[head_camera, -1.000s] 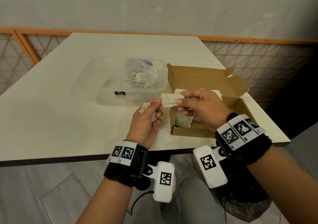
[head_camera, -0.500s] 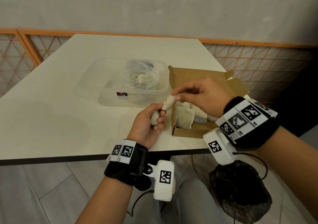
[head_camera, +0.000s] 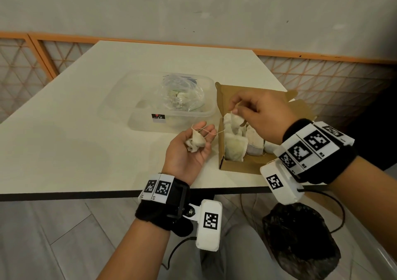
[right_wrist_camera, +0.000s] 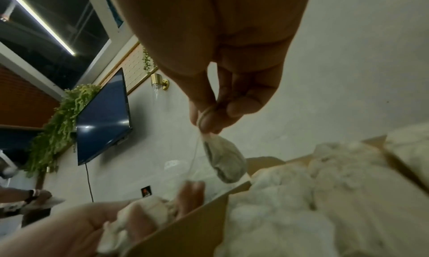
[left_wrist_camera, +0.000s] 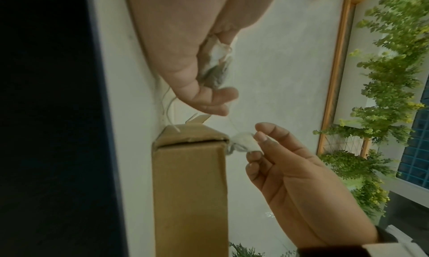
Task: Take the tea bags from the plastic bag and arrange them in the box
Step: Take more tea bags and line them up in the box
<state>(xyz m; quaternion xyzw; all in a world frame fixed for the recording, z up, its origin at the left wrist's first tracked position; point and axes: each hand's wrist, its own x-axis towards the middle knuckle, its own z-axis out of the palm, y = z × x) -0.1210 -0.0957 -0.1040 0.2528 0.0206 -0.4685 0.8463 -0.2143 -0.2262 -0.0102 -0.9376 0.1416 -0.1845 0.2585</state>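
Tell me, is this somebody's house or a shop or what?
Hard to say for sure; it looks like a lounge or café-style room. A wall-mounted screen hangs beside trailing green plants, and orange-framed lattice panels run behind the white table.

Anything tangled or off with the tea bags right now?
Yes: a thin string runs from the tea bags in the left hand to the tea bag the right hand pinches over the box, so they look tangled.

Bare forearms, black wristbands (head_camera: pixel 163 213) bearing white coded tags, white camera pods (head_camera: pixel 209 224), black cables (head_camera: pixel 176 251)
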